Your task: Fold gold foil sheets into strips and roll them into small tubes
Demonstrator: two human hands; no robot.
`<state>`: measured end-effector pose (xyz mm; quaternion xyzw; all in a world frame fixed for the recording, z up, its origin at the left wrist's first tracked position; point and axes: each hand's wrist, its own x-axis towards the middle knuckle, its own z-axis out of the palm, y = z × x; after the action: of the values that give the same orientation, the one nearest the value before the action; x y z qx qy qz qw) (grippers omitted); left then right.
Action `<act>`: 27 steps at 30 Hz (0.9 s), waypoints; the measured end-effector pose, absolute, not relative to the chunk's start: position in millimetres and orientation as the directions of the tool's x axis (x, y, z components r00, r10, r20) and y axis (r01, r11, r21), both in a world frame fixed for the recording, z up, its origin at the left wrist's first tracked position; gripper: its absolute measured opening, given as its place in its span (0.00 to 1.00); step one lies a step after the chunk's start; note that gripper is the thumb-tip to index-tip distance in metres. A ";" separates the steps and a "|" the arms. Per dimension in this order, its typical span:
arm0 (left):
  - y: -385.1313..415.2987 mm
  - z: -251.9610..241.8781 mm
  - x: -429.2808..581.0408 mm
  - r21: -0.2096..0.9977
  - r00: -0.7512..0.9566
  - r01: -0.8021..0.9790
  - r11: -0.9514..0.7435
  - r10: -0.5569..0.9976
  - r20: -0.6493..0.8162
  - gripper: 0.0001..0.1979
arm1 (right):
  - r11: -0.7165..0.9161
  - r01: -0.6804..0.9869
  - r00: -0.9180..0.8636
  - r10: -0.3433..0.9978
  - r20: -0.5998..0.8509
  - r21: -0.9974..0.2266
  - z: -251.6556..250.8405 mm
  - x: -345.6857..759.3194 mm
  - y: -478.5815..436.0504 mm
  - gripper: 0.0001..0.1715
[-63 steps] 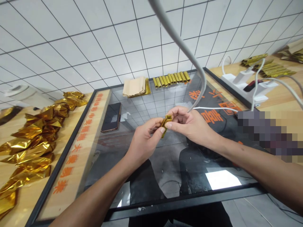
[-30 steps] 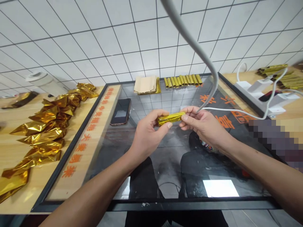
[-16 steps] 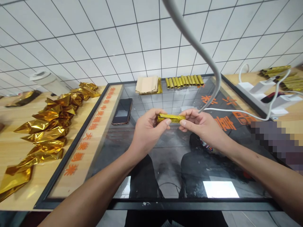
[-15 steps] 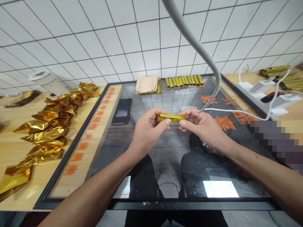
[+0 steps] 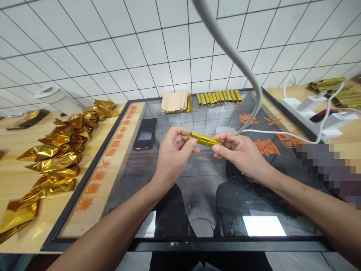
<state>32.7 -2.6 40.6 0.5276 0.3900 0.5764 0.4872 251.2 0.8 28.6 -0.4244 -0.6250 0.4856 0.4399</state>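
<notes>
A narrow gold foil paper roll [image 5: 205, 139] is held above the glass tabletop, tilted a little down to the right. My left hand [image 5: 175, 152] pinches its left end between thumb and fingers. Closed on the right end is my right hand [image 5: 241, 151], thumb in front and fingers partly hidden behind. A lengthwise fold or seam shows along the roll. Beyond the hands, a row of similar gold rolls [image 5: 219, 98] lies by the wall, beside a stack of paper sheets [image 5: 175, 102] with tan faces and gold edges.
A phone [image 5: 145, 134] lies left of my hands. Folded gold foil pieces [image 5: 60, 150] are heaped along the left side. At right are a white power strip [image 5: 307, 113], a white cable [image 5: 282, 134] and more gold rolls [image 5: 348, 98]. A thick grey flexible arm [image 5: 234, 52] hangs in front.
The roll has tilted, its right end now lower. My left thumb has shifted left toward the roll's end, so more of the gold surface shows.
</notes>
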 end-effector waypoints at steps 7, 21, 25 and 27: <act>-2.5 37.9 33.6 0.968 0.071 -0.161 -0.190 0.976 0.204 0.12 | 0.186 0.120 -0.249 0.957 0.152 -0.975 33.7 248.4 -1.9 0.21; -6.4 38.6 34.5 0.969 0.110 -0.107 -0.224 0.966 0.235 0.10 | 0.121 0.136 -0.234 0.968 0.087 -0.983 39.1 247.5 -3.1 0.22; -7.8 38.5 34.6 0.972 0.103 -0.075 -0.222 0.968 0.229 0.09 | 0.102 0.138 -0.234 0.970 0.067 -0.985 39.8 247.2 -3.1 0.20; -8.3 37.4 34.6 0.969 0.098 -0.067 -0.237 0.965 0.243 0.08 | 0.097 0.141 -0.233 0.970 0.062 -0.985 39.7 247.2 -3.1 0.20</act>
<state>34.6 -8.3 37.4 0.5686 0.3950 0.5433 0.4749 247.2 -3.1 39.7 -0.4554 -0.6103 0.4941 0.4195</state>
